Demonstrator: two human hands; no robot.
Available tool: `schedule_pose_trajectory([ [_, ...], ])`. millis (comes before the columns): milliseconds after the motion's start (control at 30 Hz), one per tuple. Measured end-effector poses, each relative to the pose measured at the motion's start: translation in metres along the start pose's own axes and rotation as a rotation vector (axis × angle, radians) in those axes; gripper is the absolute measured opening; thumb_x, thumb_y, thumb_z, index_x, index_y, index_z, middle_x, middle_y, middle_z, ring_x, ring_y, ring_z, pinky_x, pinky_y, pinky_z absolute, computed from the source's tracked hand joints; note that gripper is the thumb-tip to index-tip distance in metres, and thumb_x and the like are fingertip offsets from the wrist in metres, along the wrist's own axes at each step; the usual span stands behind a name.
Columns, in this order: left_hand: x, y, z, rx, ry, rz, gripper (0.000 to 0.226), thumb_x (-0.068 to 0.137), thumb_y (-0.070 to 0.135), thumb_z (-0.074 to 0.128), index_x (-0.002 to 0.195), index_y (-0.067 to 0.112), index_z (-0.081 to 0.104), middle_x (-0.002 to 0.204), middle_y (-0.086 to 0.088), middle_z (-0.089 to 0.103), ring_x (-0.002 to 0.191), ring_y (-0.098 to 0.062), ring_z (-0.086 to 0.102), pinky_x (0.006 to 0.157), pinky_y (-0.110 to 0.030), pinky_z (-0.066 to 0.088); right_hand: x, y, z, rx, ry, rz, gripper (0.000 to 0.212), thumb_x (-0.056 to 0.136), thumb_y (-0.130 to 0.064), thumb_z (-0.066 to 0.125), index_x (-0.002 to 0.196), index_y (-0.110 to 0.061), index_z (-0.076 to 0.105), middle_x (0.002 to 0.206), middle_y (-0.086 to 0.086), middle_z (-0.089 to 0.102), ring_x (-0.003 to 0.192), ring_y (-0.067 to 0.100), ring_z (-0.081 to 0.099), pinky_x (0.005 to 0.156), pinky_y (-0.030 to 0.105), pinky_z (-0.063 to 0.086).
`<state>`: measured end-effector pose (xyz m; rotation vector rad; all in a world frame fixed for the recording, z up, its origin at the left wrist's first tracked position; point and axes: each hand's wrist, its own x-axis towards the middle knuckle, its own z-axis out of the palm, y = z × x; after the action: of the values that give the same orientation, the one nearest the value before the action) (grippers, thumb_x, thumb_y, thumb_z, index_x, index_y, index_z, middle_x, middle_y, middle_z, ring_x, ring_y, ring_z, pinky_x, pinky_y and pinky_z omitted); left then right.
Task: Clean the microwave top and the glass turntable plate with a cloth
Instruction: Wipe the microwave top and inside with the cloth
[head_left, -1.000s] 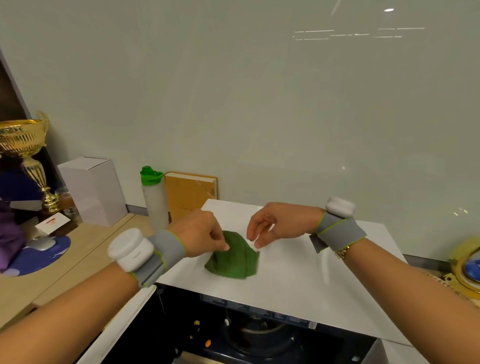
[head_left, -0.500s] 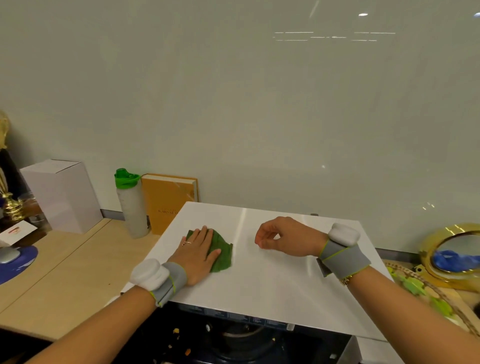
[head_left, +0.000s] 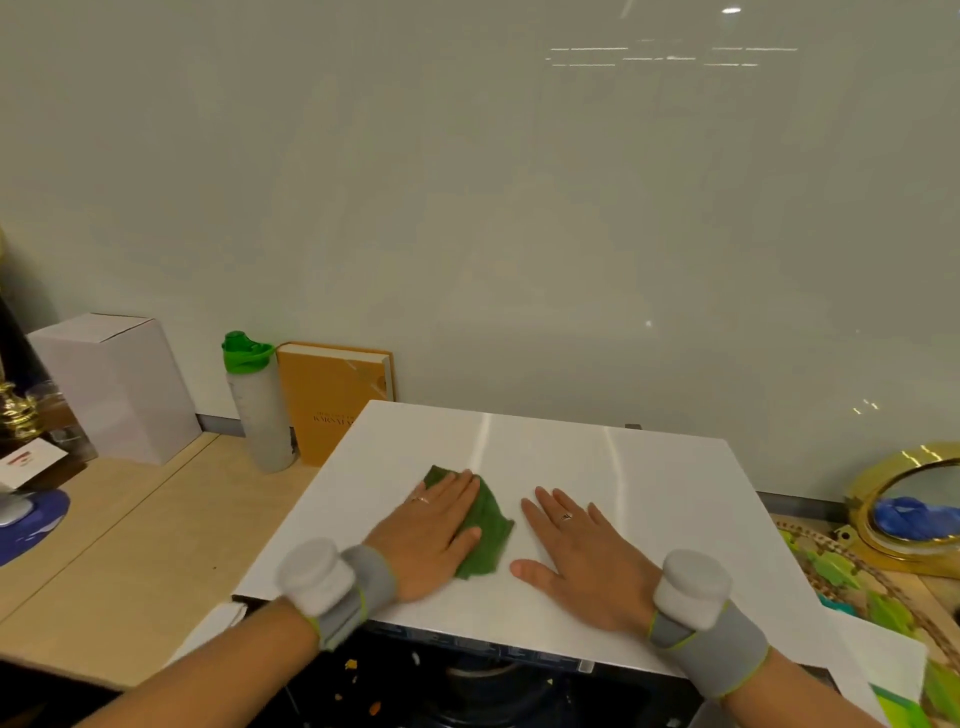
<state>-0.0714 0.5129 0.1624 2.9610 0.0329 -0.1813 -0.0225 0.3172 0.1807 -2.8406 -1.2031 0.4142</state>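
Note:
The white microwave top fills the middle of the view. A green cloth lies flat on its left half. My left hand presses flat on the cloth with straight fingers, covering its left part. My right hand rests flat on the bare top just right of the cloth, fingers spread. Below the front edge the microwave is open, and the glass turntable plate shows dimly inside with food crumbs around it.
Left of the microwave on the wooden counter stand a bottle with a green lid, an orange book and a white box. A gold-framed mirror and green-patterned items lie at the right. A glossy wall is behind.
My left hand let go of the bunched cloth and flattened it under the palm, then slid it toward the front. My right hand uncurled and laid flat on the top.

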Motion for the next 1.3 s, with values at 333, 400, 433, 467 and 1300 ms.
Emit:
schedule_pose_trajectory([
  [333, 0.056, -0.073, -0.025, 0.011, 0.057, -0.453, 0.062, 0.102, 0.038, 0.015, 0.151, 0.006, -0.004, 0.16, -0.009, -0.005, 0.149, -0.025, 0.0, 0.122, -0.038, 0.005, 0.001, -0.007, 0.001, -0.005, 0.008, 0.053, 0.12, 0.044, -0.069, -0.019, 0.151, -0.017, -0.006, 0.16, 0.003, -0.01, 0.148, 0.018, -0.01, 0.12, 0.039, -0.003],
  [400, 0.061, -0.038, -0.016, -0.05, 0.099, -0.335, 0.062, 0.101, 0.038, 0.022, 0.151, 0.007, 0.001, 0.16, -0.009, 0.004, 0.148, -0.026, 0.009, 0.121, -0.036, 0.009, 0.001, -0.008, 0.001, -0.002, 0.004, 0.073, 0.121, 0.041, -0.068, -0.021, 0.151, -0.017, -0.007, 0.16, 0.002, -0.011, 0.148, 0.018, -0.01, 0.12, 0.04, -0.001],
  [433, 0.057, -0.021, -0.009, -0.069, 0.109, -0.238, 0.062, 0.1, 0.037, 0.026, 0.151, 0.009, 0.004, 0.159, -0.008, 0.009, 0.147, -0.025, 0.013, 0.12, -0.034, 0.011, 0.003, -0.01, 0.001, 0.009, 0.002, 0.074, 0.122, 0.04, -0.068, -0.02, 0.151, -0.017, -0.007, 0.16, 0.002, -0.011, 0.148, 0.018, -0.009, 0.12, 0.039, -0.001],
  [467, 0.046, -0.003, -0.003, -0.073, 0.1, -0.111, 0.063, 0.1, 0.037, 0.028, 0.151, 0.011, 0.004, 0.16, -0.006, 0.008, 0.147, -0.023, 0.012, 0.12, -0.031, 0.008, 0.002, -0.012, -0.001, 0.021, -0.003, 0.073, 0.122, 0.04, -0.069, -0.02, 0.151, -0.018, -0.007, 0.16, 0.002, -0.01, 0.148, 0.017, -0.009, 0.12, 0.039, 0.0],
  [1300, 0.029, -0.027, -0.007, 0.039, 0.01, 0.134, 0.059, 0.1, 0.043, 0.019, 0.151, 0.027, -0.007, 0.157, 0.013, -0.009, 0.147, -0.008, -0.004, 0.121, -0.027, -0.005, -0.029, -0.001, 0.036, 0.221, 0.37, 0.156, 0.091, 0.065, -0.08, -0.014, 0.139, -0.049, 0.027, 0.148, -0.032, 0.009, 0.135, -0.014, -0.003, 0.105, 0.004, -0.018],
])
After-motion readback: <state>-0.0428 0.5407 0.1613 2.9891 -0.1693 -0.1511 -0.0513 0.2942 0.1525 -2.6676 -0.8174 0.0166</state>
